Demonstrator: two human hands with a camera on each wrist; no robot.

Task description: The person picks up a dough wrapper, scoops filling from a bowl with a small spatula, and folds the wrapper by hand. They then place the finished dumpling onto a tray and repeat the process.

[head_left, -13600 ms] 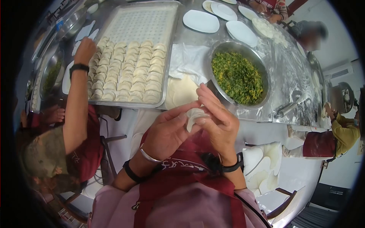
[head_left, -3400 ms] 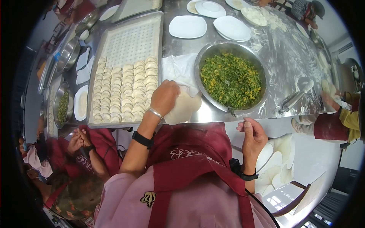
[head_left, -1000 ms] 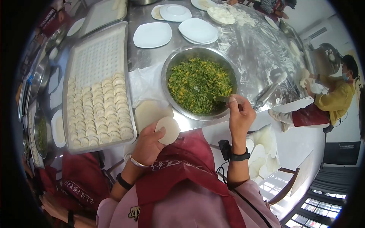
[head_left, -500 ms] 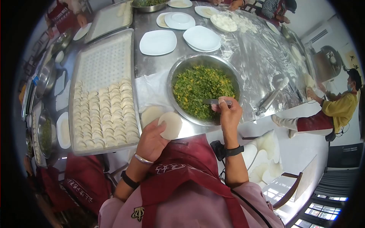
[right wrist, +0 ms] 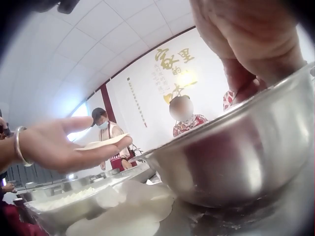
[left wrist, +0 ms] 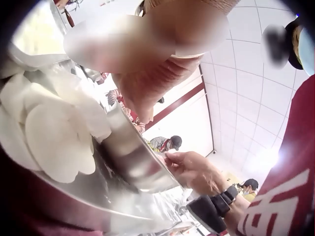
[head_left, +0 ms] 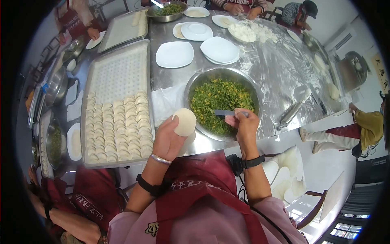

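Observation:
Palm up, my left hand (head_left: 167,140) carries a round dumpling wrapper (head_left: 185,122) near the table's front edge. Its fingers lie straight under the wrapper, the thumb raised above in the right wrist view. My right hand (head_left: 246,126) pinches a flat metal spatula (head_left: 223,112) over the steel bowl (right wrist: 236,162), its blade level above the chopped green and yellow filling (head_left: 211,93). A stack of wrappers (left wrist: 54,128) lies beside the bowl, mostly hidden by the left hand in the head view.
Left of the bowl stands a metal tray (head_left: 152,81) with rows of folded dumplings (head_left: 120,126). White plates (head_left: 174,55) sit behind the bowl. A rolling pin (head_left: 289,116) lies on the floury table to the right. Other people work around the table.
Folded dumpling has gone from my hands since the oldest frame; the left hand has taken a wrapper. Lately the left hand rises with it, and the right hand holds the spatula across the filling.

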